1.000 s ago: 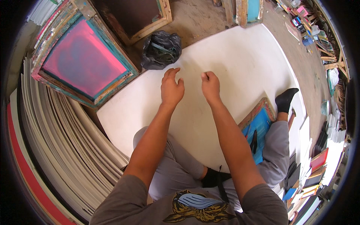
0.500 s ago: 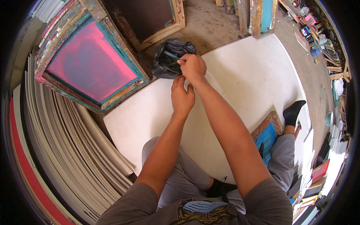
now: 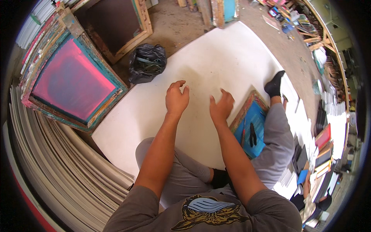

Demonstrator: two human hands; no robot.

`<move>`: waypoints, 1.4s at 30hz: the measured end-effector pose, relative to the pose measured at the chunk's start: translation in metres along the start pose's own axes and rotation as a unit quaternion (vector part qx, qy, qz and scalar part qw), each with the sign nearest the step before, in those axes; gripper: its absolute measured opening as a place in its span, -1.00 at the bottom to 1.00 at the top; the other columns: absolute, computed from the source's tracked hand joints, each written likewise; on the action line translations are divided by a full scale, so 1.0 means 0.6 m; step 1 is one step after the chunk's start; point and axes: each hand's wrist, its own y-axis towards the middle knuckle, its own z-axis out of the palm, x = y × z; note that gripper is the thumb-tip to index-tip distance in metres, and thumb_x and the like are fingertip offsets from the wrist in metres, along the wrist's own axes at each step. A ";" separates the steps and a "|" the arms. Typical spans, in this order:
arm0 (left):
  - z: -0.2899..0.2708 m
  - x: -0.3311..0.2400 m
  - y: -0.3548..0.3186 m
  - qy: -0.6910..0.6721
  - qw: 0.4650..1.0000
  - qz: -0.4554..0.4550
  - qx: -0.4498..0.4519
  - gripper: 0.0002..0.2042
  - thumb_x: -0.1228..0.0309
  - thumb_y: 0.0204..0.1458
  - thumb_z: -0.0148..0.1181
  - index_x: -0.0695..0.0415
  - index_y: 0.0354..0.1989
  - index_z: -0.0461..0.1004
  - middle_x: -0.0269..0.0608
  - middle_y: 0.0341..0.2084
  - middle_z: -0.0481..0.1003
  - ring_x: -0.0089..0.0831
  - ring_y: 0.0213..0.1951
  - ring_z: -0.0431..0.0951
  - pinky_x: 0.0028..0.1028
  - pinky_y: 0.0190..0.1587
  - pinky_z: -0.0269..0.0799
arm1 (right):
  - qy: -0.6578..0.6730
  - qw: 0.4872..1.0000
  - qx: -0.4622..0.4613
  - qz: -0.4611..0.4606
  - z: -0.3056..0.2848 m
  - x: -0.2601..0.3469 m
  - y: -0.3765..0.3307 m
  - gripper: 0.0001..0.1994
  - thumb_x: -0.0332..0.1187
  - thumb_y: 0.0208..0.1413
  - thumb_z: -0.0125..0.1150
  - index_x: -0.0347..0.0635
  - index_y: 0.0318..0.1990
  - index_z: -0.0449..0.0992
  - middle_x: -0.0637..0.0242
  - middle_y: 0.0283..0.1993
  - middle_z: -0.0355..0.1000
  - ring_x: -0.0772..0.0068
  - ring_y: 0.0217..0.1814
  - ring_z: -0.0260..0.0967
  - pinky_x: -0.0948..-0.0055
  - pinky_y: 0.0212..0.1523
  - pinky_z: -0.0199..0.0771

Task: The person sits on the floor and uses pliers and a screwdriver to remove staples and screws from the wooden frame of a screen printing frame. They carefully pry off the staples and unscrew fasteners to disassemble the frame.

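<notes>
Both my hands are in the air over a large white board [image 3: 201, 135]. My left hand [image 3: 177, 98] is empty, its thumb apart from its bent fingers, just in front of a black plastic bag [image 3: 140, 77]. Dull blue-green strips [image 3: 148, 63] show in the bag's mouth. To the right, my right hand [image 3: 222, 106] also holds nothing, its fingers loosely apart. It is nearest to a wooden-framed blue screen [image 3: 262, 127] lying by my leg. A black two-handled tool [image 3: 252, 135], perhaps pliers or snips, rests on this screen beside a thin reddish stick [image 3: 243, 131].
Paint-stained frames with a pink and blue screen [image 3: 73, 83] lean at the left, above stacked pale sheets [image 3: 65, 154]. A dark framed screen [image 3: 112, 27] stands behind the bag. My socked foot [image 3: 274, 84] lies at the board's right edge. Clutter lines the far right.
My right hand has let go of the blue-green strip at the bag and drawn back to the right. My left hand has moved away from the bag. The view has shifted rightward.
</notes>
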 end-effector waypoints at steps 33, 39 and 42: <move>0.123 0.042 -0.017 -0.001 0.984 0.036 0.172 -0.62 0.21 0.13 0.24 0.20 0.03 0.57 0.00 -0.13 0.61 -0.10 -0.10 0.63 -0.23 -0.01 0.51 | 0.115 0.965 0.233 0.019 -0.031 -0.038 -0.227 -0.04 -0.31 -0.06 0.34 -0.47 0.47 -0.06 -0.11 0.07 0.27 -0.16 0.13 0.31 0.08 0.09 0.42; 0.125 0.059 0.005 0.006 0.995 0.057 0.083 -0.47 0.26 0.15 0.24 0.28 0.25 0.36 0.17 0.08 0.45 -0.03 0.09 0.51 -0.22 0.12 0.42 | 0.141 0.935 0.302 -0.125 -0.068 -0.094 -0.231 -0.01 -0.32 -0.04 0.33 -0.26 0.53 -0.12 -0.05 0.07 0.28 -0.13 0.12 0.32 0.07 0.06 0.45; 0.114 0.051 0.005 0.026 0.997 0.035 0.066 -0.40 0.30 0.16 0.24 0.32 0.33 0.25 0.19 0.15 0.38 0.00 0.18 0.43 -0.20 0.20 0.36 | 0.089 0.910 0.372 -0.161 -0.117 -0.147 -0.201 -0.04 -0.31 0.01 0.31 -0.13 0.54 -0.12 0.00 0.10 0.28 -0.09 0.12 0.33 0.06 0.05 0.46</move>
